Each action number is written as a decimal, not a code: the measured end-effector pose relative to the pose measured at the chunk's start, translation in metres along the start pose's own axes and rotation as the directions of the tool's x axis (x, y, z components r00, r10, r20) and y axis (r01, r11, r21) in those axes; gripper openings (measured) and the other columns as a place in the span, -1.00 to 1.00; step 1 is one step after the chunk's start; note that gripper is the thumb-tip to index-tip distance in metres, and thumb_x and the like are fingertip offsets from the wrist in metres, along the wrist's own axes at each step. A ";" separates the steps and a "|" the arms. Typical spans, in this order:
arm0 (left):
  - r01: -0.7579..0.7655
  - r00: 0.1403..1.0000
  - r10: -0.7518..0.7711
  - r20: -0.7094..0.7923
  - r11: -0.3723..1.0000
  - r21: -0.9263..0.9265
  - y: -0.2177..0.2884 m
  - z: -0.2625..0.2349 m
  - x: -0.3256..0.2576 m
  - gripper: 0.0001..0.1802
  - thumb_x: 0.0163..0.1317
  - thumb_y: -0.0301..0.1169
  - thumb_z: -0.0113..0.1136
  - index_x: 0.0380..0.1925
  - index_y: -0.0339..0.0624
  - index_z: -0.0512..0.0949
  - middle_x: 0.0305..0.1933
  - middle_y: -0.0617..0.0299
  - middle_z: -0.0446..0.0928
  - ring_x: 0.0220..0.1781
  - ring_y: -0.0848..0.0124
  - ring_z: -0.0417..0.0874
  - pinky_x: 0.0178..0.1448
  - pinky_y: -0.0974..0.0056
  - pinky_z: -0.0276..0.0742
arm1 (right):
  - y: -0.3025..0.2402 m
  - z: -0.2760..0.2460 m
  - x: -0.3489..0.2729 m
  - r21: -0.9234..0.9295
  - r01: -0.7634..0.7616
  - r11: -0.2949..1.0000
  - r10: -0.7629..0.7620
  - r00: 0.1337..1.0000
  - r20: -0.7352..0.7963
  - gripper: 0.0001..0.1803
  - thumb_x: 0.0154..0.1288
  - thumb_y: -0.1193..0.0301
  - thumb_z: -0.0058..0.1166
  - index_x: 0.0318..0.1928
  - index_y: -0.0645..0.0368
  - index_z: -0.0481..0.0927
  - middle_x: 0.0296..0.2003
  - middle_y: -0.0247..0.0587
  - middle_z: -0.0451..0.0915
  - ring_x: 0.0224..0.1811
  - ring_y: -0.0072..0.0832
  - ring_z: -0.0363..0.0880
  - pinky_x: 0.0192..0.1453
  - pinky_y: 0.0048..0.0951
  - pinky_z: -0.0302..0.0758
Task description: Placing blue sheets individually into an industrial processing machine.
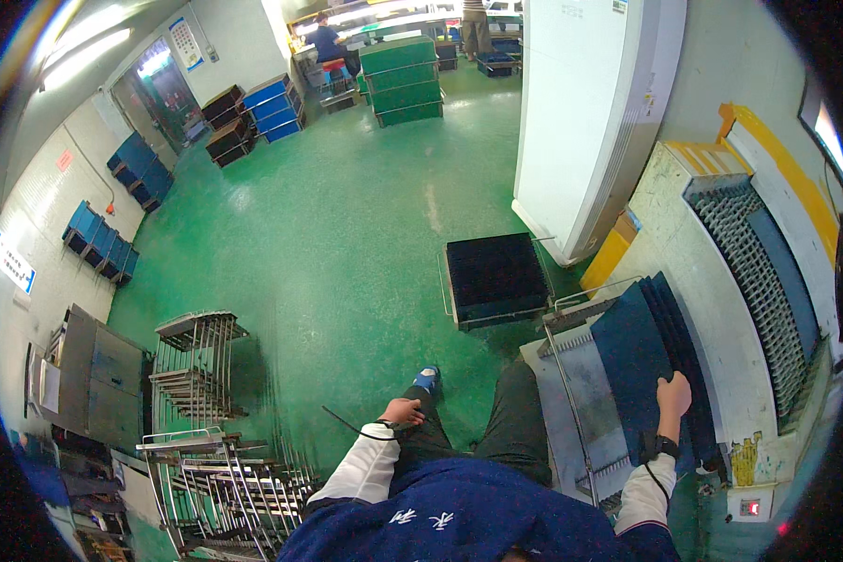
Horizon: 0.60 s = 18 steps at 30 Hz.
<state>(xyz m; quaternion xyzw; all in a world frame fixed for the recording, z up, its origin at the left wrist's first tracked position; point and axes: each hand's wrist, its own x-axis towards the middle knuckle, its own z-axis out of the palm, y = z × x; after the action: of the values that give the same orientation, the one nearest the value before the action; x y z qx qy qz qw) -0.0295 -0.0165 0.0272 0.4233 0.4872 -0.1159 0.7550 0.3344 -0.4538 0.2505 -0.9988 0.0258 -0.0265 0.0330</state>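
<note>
Dark blue sheets (635, 342) stand in a metal rack (572, 317) at the frame's right, long axis running steeply down-frame; the right hand (672, 403), nearer, curls at their edge, grip unclear; the left hand (403, 412), lower centre, well apart, looks loose and empty

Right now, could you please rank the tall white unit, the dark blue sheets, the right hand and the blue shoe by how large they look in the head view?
1. Tall white unit
2. Dark blue sheets, counted together
3. Right hand
4. Blue shoe
</note>
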 end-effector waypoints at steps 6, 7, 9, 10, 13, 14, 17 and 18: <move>0.016 0.999 -0.014 -0.034 0.999 0.040 -0.002 0.000 0.005 -0.64 0.06 -0.30 -0.02 -0.23 -0.38 0.30 -0.41 -0.07 0.49 -0.51 0.23 0.56 -0.47 0.29 0.49 | 0.000 0.002 0.003 -0.003 -0.012 1.000 0.012 0.999 0.030 -0.58 -0.05 0.27 0.08 -0.15 0.20 0.42 -0.20 -0.12 0.47 -0.14 -0.24 0.43 -0.13 -0.27 0.39; 0.013 0.999 -0.011 -0.034 0.999 0.044 -0.002 0.000 0.005 -0.64 0.06 -0.31 -0.03 -0.23 -0.38 0.31 -0.41 -0.07 0.49 -0.52 0.24 0.55 -0.47 0.30 0.49 | 0.000 0.002 0.003 -0.003 -0.012 1.000 0.012 1.000 0.028 -0.58 -0.05 0.27 0.08 -0.15 0.20 0.42 -0.20 -0.11 0.47 -0.14 -0.24 0.43 -0.13 -0.27 0.39; 0.007 0.999 -0.005 -0.033 0.999 0.051 -0.001 0.000 0.004 -0.64 0.07 -0.31 -0.04 -0.23 -0.39 0.31 -0.41 -0.05 0.49 -0.53 0.25 0.55 -0.47 0.31 0.48 | 0.000 0.001 0.002 0.001 -0.017 1.000 0.017 0.999 0.030 -0.58 -0.05 0.27 0.08 -0.16 0.20 0.43 -0.21 -0.11 0.47 -0.14 -0.23 0.44 -0.13 -0.27 0.39; 0.004 1.000 -0.003 -0.028 0.999 0.036 -0.001 0.000 0.004 -0.64 0.07 -0.31 -0.04 -0.23 -0.40 0.31 -0.41 -0.04 0.49 -0.53 0.26 0.55 -0.46 0.31 0.48 | 0.000 0.000 0.002 0.004 -0.024 1.000 0.023 0.999 0.033 -0.59 -0.05 0.27 0.08 -0.16 0.20 0.43 -0.21 -0.10 0.48 -0.14 -0.23 0.44 -0.14 -0.27 0.39; -0.001 1.000 0.001 -0.014 1.000 0.020 -0.003 -0.002 0.003 -0.65 0.09 -0.29 -0.04 -0.25 -0.39 0.32 -0.40 -0.04 0.49 -0.51 0.27 0.53 -0.43 0.30 0.48 | -0.002 -0.003 0.000 0.004 -0.023 1.000 0.023 0.999 0.033 -0.59 -0.05 0.27 0.08 -0.16 0.20 0.43 -0.21 -0.09 0.48 -0.15 -0.23 0.44 -0.13 -0.27 0.39; 0.001 1.000 0.000 -0.010 0.999 0.033 -0.004 -0.003 0.004 -0.65 0.11 -0.26 -0.04 -0.26 -0.36 0.32 -0.38 -0.05 0.48 -0.50 0.26 0.53 -0.41 0.29 0.49 | -0.003 -0.005 -0.001 0.002 -0.018 1.000 0.018 0.999 0.031 -0.59 -0.05 0.28 0.08 -0.16 0.20 0.43 -0.21 -0.09 0.48 -0.15 -0.23 0.44 -0.13 -0.27 0.39; 0.008 1.000 -0.007 -0.020 0.998 0.059 -0.005 -0.005 0.008 -0.64 0.12 -0.24 -0.04 -0.26 -0.35 0.32 -0.36 -0.06 0.48 -0.47 0.25 0.53 -0.39 0.27 0.49 | -0.007 -0.009 -0.003 -0.008 -0.024 1.000 0.024 0.998 0.055 -0.58 -0.05 0.27 0.08 -0.15 0.20 0.43 -0.20 -0.09 0.47 -0.14 -0.24 0.44 -0.13 -0.28 0.39; 0.011 1.000 -0.010 -0.027 0.998 0.065 -0.006 -0.006 0.009 -0.64 0.12 -0.23 -0.05 -0.26 -0.36 0.32 -0.36 -0.06 0.48 -0.47 0.25 0.53 -0.39 0.27 0.49 | -0.007 -0.008 -0.002 -0.007 -0.012 1.000 0.013 0.999 0.034 -0.58 -0.05 0.27 0.08 -0.15 0.20 0.43 -0.20 -0.09 0.47 -0.14 -0.24 0.44 -0.12 -0.28 0.39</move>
<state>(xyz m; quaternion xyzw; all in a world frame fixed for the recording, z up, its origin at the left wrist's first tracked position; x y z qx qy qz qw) -0.0324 -0.0137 0.0156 0.4466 0.4953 -0.1300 0.7337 0.3319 -0.4469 0.2586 -0.9990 0.0316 -0.0089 0.0302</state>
